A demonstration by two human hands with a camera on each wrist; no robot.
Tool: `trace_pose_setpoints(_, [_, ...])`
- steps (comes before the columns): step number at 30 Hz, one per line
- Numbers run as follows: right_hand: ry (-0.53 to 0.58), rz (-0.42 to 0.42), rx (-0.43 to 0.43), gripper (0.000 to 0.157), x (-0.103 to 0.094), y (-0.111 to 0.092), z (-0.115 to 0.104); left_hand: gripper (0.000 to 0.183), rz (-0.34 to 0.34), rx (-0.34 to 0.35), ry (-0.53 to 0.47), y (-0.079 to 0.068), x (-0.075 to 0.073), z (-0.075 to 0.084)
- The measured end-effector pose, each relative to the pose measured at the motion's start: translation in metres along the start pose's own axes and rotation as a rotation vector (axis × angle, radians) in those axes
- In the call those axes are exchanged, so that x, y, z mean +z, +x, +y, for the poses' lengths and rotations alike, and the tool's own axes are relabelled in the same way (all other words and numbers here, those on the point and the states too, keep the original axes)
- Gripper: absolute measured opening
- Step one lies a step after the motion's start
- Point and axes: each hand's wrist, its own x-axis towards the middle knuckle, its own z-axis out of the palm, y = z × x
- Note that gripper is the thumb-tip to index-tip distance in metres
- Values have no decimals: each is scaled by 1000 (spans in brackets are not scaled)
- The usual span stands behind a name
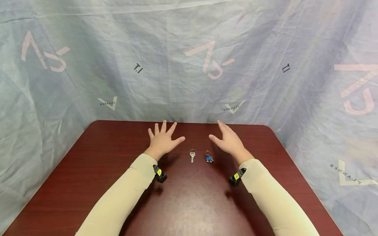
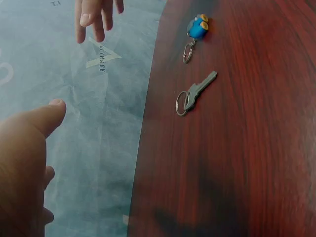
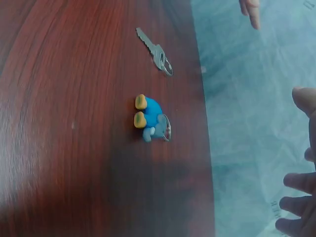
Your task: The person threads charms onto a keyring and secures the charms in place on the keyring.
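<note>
A silver key (image 1: pixel 192 156) with a small split ring through its head lies on the dark red wooden table. Just right of it is a blue elephant keychain (image 1: pixel 209 159) with yellow-orange feet and its own ring; in the right wrist view the elephant (image 3: pixel 150 113) lies on its side, apart from the key (image 3: pixel 151 48). My left hand (image 1: pixel 162 141), fingers spread, hovers left of the key and holds nothing. On the other side my right hand (image 1: pixel 229 141) hovers beyond the elephant, its fingers extended and nothing in its grasp.
The table (image 1: pixel 189 203) reaches back to a hanging grey sheet (image 1: pixel 165 65) with printed letters, which also closes off both sides. A black wrist strap (image 1: pixel 160 174) sits on the left sleeve, another strap (image 1: pixel 237 177) on the right.
</note>
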Motion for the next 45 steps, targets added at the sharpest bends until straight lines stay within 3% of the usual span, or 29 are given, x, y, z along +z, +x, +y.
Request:
trace_pose_setpoints(13, [144,75,26,68,32,-5,16,79,78,57,-117,6,28,5])
trace_pose_setpoints(24, [231,69,67,62,60,-10,20,70,117,110,-219,2,47,14])
trace_pose_setpoints(33, [267,57,88,52,73,-13,21,65,119,130,-278,0,68,21])
trace_pose_setpoints(45, [251,53,104,37,85,-18,18,57,87,110,-335,-3,82,32])
